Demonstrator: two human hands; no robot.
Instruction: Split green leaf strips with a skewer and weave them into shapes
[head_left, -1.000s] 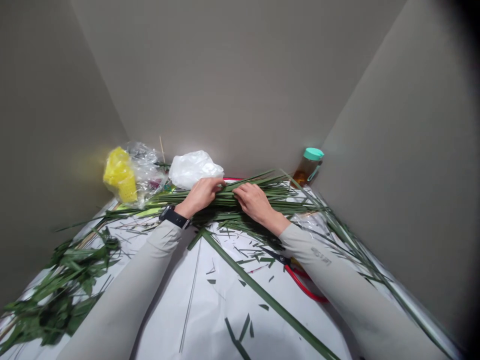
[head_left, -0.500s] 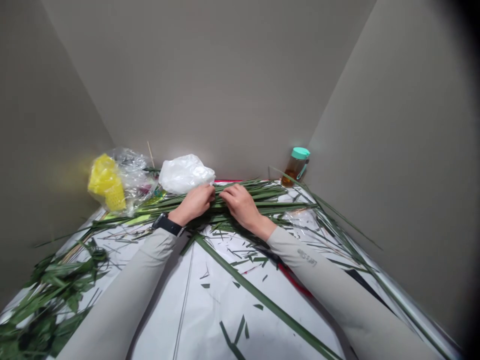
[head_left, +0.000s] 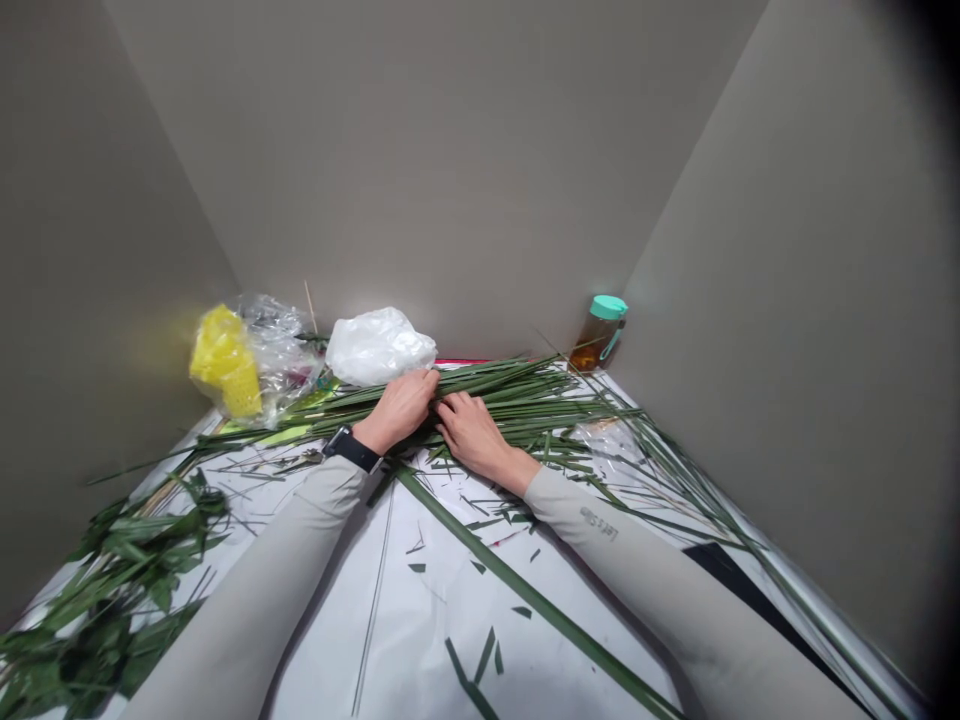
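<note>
A bundle of long, narrow green leaf strips lies across the far part of the white-covered table. My left hand, with a black watch on its wrist, is closed round some of the strips at the middle of the bundle. Just right of it, and slightly nearer to me, my right hand has its fingers curled down onto the strips. Both sets of fingertips are partly hidden among the leaves. One wide green leaf slants from beneath the bundle toward the front edge.
Behind my left hand sits a white plastic bag. A clear bag with something yellow stands farther left. At the back right is a bottle with a turquoise lid. Broad leaves heap at the left; cut scraps litter the white covering.
My right hand has come down and slightly toward me, among the strips. The long strip arching off to the right has dropped from its raised position. The view has shifted slightly.
</note>
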